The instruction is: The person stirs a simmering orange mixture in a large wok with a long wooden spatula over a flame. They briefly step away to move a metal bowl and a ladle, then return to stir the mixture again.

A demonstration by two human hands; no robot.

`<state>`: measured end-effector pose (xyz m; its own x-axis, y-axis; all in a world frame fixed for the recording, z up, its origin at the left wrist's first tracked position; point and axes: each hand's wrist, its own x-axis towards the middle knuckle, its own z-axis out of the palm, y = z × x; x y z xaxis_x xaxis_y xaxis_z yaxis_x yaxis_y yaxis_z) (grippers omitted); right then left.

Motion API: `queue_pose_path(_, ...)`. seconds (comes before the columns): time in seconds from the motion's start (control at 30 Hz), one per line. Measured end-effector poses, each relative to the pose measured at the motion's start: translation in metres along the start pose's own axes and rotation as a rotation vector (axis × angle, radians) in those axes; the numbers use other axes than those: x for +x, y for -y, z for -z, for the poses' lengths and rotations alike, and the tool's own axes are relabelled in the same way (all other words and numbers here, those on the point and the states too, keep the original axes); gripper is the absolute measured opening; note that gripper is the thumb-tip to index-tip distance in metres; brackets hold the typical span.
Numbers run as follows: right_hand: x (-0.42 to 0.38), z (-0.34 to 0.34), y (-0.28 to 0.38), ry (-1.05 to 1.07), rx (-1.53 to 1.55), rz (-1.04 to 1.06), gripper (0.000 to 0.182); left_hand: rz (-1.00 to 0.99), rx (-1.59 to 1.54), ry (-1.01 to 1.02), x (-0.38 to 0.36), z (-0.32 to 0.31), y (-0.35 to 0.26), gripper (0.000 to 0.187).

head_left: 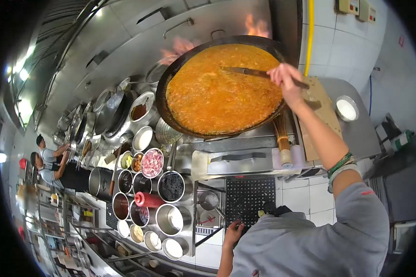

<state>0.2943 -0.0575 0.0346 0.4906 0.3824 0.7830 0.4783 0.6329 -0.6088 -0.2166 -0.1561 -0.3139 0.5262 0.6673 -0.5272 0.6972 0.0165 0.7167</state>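
A wide black wok (161, 94) sits over flames, nearly full of bubbling orange sauce (217, 97). My right hand (286, 82) grips the wooden handle of a long wok utensil (249, 71) at the wok's right side. The utensil's head is sunk in the sauce, so its shape is hidden. Low by my body, over the dark floor mat, hangs my left hand (234, 231), its fingers loosely bent and nothing visible in them. A bamboo brush (282, 138) stands beside the wok's lower right rim.
Left of the wok are a skimmer (167, 131), a bowl of raw meat (152, 163), a red squeeze bottle (148, 200) and several metal pots (172, 219). Flames (258, 27) rise behind the rim. A white-filled bowl (346, 109) rests right. Two people (48, 159) work far left.
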Motion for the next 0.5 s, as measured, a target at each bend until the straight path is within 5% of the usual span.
queue_pose_path(0.1,0.027,0.019,-0.001,-0.083,0.107,-0.089,0.045,0.021,0.162,0.144,0.022,0.017,0.018,0.057)
queue_pose_path(0.2,0.037,0.030,0.016,-0.063,0.197,-0.126,0.044,-0.130,0.320,0.311,0.066,0.013,0.104,0.057)
queue_pose_path(0.5,0.053,0.059,0.112,-0.144,0.155,-0.271,0.037,-0.238,0.312,0.641,0.102,0.047,0.082,0.051)
